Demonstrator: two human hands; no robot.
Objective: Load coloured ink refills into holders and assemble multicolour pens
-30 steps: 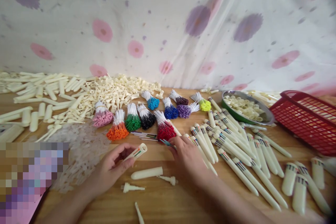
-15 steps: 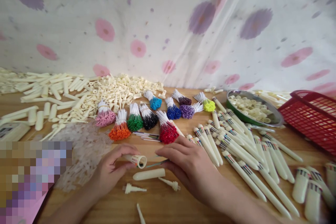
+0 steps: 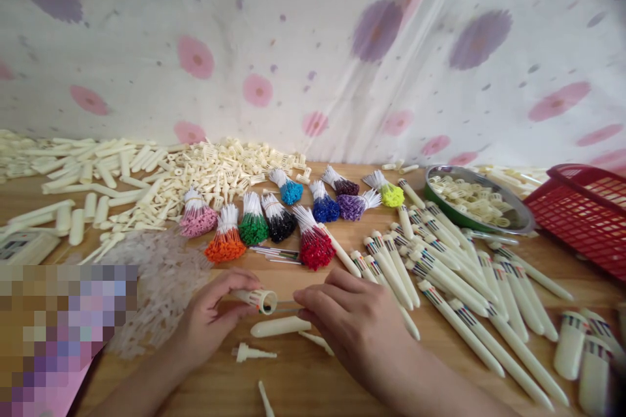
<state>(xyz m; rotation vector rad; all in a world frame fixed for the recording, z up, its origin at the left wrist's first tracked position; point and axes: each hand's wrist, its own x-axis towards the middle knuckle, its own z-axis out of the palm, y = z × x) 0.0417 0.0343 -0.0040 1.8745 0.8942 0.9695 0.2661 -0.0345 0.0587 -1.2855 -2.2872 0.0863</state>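
Observation:
My left hand (image 3: 210, 316) pinches a short cream pen barrel (image 3: 252, 300) with coloured slots, its open end facing right. To its right, my right hand (image 3: 347, 313) has its fingers closed on a thin rod (image 3: 288, 307), whose tip points at the barrel's opening. Below the two hands lies a cream tube (image 3: 280, 326) with a rounded left end. Nearer to me are a small stepped cream part (image 3: 254, 352) and a pointed cream piece (image 3: 265, 399). Another pointed piece (image 3: 317, 341) is partly covered by my right hand.
Coloured refill bundles (image 3: 254, 225) stand behind my hands. Finished-looking pens (image 3: 454, 273) spread across the right, near a metal bowl (image 3: 525, 225) and a red basket (image 3: 587, 215). Cream parts (image 3: 220, 166) pile up at the back left, with clear small tubes (image 3: 151, 287) nearer.
My right hand has moved slightly left, nearer the barrel, and the gap between its fingers has narrowed. It now covers more of the pointed piece. The view has shifted slightly.

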